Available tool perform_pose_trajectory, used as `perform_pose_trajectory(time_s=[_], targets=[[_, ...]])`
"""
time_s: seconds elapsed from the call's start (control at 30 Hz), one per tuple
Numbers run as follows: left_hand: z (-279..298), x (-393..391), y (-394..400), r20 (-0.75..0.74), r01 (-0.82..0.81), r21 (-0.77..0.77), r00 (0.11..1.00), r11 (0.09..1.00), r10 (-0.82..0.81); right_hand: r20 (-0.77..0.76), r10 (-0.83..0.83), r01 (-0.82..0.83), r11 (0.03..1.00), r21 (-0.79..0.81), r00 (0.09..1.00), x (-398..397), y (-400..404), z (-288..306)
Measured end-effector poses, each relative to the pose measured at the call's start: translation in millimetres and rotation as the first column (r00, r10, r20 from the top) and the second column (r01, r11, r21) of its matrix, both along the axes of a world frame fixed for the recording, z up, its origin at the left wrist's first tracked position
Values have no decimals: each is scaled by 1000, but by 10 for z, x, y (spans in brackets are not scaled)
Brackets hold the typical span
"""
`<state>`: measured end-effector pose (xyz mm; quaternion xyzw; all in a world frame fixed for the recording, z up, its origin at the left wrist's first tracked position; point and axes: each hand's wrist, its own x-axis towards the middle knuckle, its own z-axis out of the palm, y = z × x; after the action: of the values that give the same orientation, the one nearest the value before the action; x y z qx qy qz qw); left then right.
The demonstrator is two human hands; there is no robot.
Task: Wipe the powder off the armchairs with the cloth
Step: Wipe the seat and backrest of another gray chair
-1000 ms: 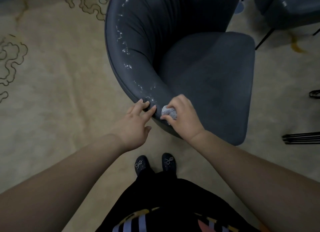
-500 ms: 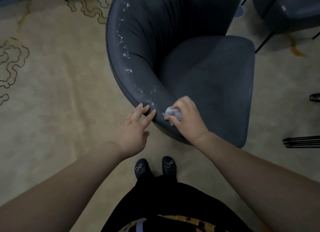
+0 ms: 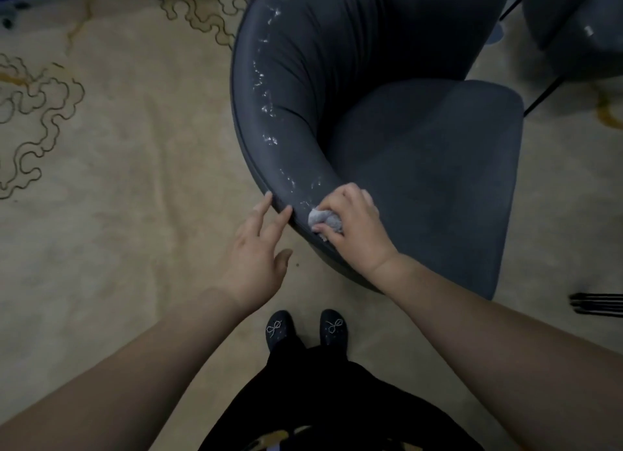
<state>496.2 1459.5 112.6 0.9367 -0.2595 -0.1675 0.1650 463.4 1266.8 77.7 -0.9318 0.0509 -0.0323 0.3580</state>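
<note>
At the near end of the armchair [image 3: 387, 120] rim, a soft, light cloth [image 3: 324, 220] is kept bunched in the right hand [image 3: 354, 229], just below the powder [image 3: 266, 110] trail, while the rim is steadied by spread left fingers [image 3: 266, 204].

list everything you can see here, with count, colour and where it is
armchair: 1, dark grey, centre
powder: white streaks along its curved rim
second armchair: 1, dark grey, top right, partly cut off
cloth: 1, pale grey, bunched on near rim
carpet: beige with dark squiggle pattern
black rods: right edge, unclear what
shoes: 2, black, bottom centre
left hand: open, fingertips on rim
right hand: gripping the cloth
</note>
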Motion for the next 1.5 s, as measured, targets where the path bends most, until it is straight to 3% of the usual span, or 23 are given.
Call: perform_pose_trajectory(time_s=[0.2, 0.4, 0.53, 0.63, 0.87, 1.07, 1.3, 1.4, 1.5], targets=[[28, 252, -148, -129, -255, -93, 961, 962, 243, 18, -50, 50, 998, 25, 999, -343, -189, -90], [-66, 430, -184, -204, -385, -94, 910, 918, 361, 8, 23, -23, 1000, 11, 1000, 389, 79, 18], [-80, 594, -173, -340, -473, -185, 853, 861, 395, 30, 36, -36, 999, 21, 999, 49, -74, -64], [-83, 731, -143, -451, -515, -274, 815, 812, 365, 36, 35, -36, 999, 27, 999, -183, -153, -115], [-133, 1053, -61, -513, -454, -323, 821, 830, 250, 61, -26, 27, 1000, -4, 998, 651, 212, -42], [-65, 1365, -35, -519, -427, -320, 826, 846, 221, 93, -35, 37, 999, -16, 995, 188, 97, -111], [-165, 1569, 12, -573, -454, -363, 798, 814, 189, 58, -67, 71, 995, -66, 996, 1054, 421, 10], [-139, 1695, -5, -665, -527, -357, 723, 771, 186, 91, -56, 64, 994, -87, 994, 748, 344, -34], [-123, 1824, -7, -688, -517, -363, 710, 775, 151, 92, -70, 78, 993, -85, 993, 496, 326, -58]])
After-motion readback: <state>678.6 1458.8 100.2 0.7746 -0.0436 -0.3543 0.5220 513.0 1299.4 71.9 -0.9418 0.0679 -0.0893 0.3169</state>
